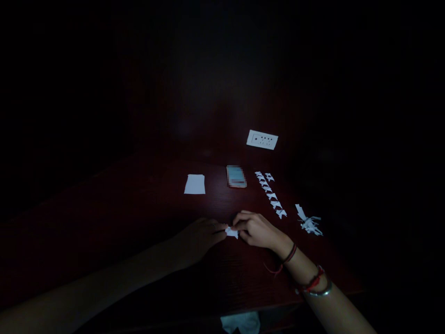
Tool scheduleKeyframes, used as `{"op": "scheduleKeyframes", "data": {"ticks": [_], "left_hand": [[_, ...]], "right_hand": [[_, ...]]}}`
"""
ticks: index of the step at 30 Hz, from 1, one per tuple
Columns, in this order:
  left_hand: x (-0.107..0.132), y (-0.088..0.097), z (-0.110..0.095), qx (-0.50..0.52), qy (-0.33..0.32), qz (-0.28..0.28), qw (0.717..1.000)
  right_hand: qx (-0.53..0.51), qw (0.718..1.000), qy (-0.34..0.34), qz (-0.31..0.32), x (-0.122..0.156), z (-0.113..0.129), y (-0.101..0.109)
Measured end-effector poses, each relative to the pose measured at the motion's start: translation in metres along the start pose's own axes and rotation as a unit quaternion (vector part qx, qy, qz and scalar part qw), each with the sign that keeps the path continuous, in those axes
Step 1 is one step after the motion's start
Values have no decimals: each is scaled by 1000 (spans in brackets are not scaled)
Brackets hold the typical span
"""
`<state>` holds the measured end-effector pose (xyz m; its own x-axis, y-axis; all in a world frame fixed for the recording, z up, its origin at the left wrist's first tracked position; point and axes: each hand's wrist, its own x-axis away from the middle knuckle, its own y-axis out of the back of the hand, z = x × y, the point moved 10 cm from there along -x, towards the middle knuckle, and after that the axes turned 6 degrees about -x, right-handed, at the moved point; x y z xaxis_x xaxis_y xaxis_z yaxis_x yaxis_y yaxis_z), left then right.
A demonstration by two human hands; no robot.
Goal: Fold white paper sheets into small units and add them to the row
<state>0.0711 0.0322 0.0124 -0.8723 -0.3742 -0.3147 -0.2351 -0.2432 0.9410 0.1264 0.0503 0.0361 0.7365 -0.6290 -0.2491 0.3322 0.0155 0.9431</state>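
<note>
Both hands meet over a dark red wooden table (139, 218) in dim light. My right hand (255, 229) pinches a small folded piece of white paper (232, 232) with its fingers curled round it. My left hand (200, 236) lies beside it, fingertips pressing on the same piece from the left. A row of several small folded white paper shapes (271, 195) runs diagonally just beyond my right hand.
A stack of white paper squares (194, 184) lies to the back left, a phone (236, 176) in the middle. White paper trimmings (308, 221) are piled at the right. A wall socket plate (262, 139) sits behind. The table's front edge runs below my wrists.
</note>
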Motion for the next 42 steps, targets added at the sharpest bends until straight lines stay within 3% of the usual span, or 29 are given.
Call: {"op": "scheduleKeyframes", "data": {"ticks": [6, 14, 24, 32, 36, 42], "left_hand": [[-1, 15, -4, 5, 3, -8, 1000], [-2, 11, -3, 35, 10, 4, 999], [0, 18, -4, 65, 10, -14, 998], [0, 17, 7, 117, 57, -43, 991], [-5, 23, 15, 169, 100, -67, 978], [-2, 29, 45, 197, 190, -120, 954]], "right_hand": [[-40, 999, -4, 15, 2, -3, -2], [-121, 993, -8, -6, 3, -4, 4], [-134, 991, -18, -4, 7, -11, 6], [-149, 981, -57, -110, 8, -23, 26], [-145, 986, -56, -66, 3, -15, 20], [-138, 990, -40, 0, -4, -2, 9]]}}
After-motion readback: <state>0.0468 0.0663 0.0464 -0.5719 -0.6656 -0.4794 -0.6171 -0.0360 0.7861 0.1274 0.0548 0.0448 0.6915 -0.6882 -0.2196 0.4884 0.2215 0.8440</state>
